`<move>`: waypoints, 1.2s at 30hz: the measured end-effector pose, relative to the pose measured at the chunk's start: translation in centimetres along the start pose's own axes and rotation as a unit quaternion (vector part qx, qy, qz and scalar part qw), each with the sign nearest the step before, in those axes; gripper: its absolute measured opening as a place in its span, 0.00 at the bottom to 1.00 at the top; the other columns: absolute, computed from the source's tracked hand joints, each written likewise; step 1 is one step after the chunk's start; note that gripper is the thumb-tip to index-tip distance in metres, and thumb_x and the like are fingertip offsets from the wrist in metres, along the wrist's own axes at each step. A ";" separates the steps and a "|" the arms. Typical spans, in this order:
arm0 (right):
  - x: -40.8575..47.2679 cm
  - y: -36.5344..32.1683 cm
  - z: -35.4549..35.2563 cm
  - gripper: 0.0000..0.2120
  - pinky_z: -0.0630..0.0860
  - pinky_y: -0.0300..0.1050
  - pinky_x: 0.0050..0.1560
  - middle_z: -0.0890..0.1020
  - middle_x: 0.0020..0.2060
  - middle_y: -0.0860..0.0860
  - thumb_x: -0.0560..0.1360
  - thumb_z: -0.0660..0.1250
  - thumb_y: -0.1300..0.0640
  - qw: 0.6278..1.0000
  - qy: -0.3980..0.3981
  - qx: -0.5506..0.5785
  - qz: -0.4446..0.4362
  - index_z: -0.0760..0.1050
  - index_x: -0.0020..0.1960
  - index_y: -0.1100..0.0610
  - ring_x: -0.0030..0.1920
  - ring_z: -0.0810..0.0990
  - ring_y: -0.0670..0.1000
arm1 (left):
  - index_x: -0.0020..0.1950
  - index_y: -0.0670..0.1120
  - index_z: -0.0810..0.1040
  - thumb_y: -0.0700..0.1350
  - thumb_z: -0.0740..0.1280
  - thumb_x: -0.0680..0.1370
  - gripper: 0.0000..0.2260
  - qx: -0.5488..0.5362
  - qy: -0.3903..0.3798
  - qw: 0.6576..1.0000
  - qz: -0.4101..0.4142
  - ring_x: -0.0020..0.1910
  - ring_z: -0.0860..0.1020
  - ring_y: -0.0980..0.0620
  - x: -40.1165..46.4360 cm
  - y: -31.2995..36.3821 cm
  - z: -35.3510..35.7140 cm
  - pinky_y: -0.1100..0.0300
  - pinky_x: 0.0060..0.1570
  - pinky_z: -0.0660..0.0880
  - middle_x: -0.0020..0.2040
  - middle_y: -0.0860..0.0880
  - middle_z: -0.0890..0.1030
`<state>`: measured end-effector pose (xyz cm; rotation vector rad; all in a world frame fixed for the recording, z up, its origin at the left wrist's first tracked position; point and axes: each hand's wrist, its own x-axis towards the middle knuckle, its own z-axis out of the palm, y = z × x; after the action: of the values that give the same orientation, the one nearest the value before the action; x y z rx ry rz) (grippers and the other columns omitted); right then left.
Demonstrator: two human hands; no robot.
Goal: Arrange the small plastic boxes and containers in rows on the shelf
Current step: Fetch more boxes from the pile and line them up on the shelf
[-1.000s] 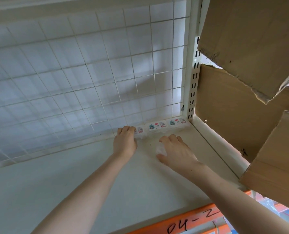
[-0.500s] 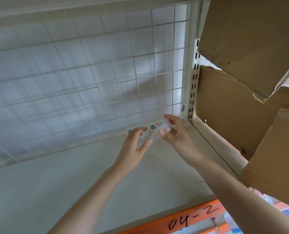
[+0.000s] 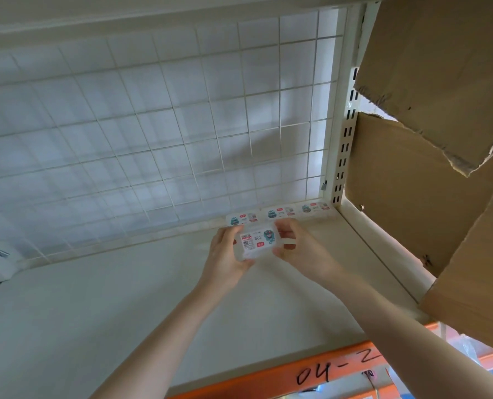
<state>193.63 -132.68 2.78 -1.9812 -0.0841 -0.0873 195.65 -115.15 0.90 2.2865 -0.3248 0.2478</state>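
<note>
Behind fingers (image 3: pixel 282 230), box (image 3: pixel 255 242) ends hidden

On the orange beam (image 3: pixel 311 372) at the shelf's front edge you can read "04-2", handwritten in black marker. The label on the box (image 3: pixel 255 243) you hold carries a QR code, a red tag and a teal figure, but its print is too small to read. The labels on the three boxes (image 3: pixel 280 213) at the back are likewise illegible.
</note>
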 end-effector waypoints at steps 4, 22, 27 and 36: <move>0.3 0.1 0.9 0.20 0.71 0.38 0.58 0.73 0.57 0.50 0.75 0.66 0.64 0.997 -0.002 -0.080 -0.007 0.69 0.65 0.58 0.56 0.74 0.48 | 0.69 0.42 0.68 0.35 0.74 0.67 0.31 0.025 -0.009 1.000 -0.001 0.64 0.69 0.46 0.0 -0.6 0.0 0.54 0.62 0.68 0.63 0.46 0.69; 0.6 -0.9 3.7 0.32 0.67 0.38 0.59 0.67 0.65 0.53 0.72 0.71 0.55 0.991 -0.038 -0.123 0.024 0.61 0.71 0.57 0.65 0.68 0.51 | 0.62 0.48 0.70 0.61 0.71 0.68 0.28 0.186 -0.055 0.981 -0.010 0.50 0.76 0.50 -2.7 1.7 -0.4 0.58 0.47 0.68 0.46 0.53 0.74; -0.7 -1.2 3.4 0.39 0.66 0.46 0.60 0.68 0.63 0.57 0.69 0.72 0.46 0.966 -0.015 -0.259 0.020 0.58 0.71 0.61 0.64 0.69 0.58 | 0.64 0.50 0.71 0.50 0.72 0.71 0.23 0.126 -0.147 0.981 0.022 0.52 0.75 0.53 -2.5 1.4 -1.8 0.59 0.51 0.71 0.47 0.55 0.76; -0.6 -2.1 4.0 0.36 0.69 0.45 0.61 0.72 0.63 0.56 0.72 0.71 0.51 0.952 -0.147 -0.266 -0.047 0.57 0.72 0.59 0.64 0.70 0.56 | 0.67 0.47 0.70 0.45 0.71 0.72 0.25 0.219 -0.104 0.958 0.153 0.67 0.64 0.52 -1.5 -1.6 -3.4 0.57 0.63 0.65 0.66 0.52 0.69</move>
<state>192.89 -128.20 3.02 -2.5187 -0.3829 0.1399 194.51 -111.31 1.63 2.7013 -0.8045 0.2542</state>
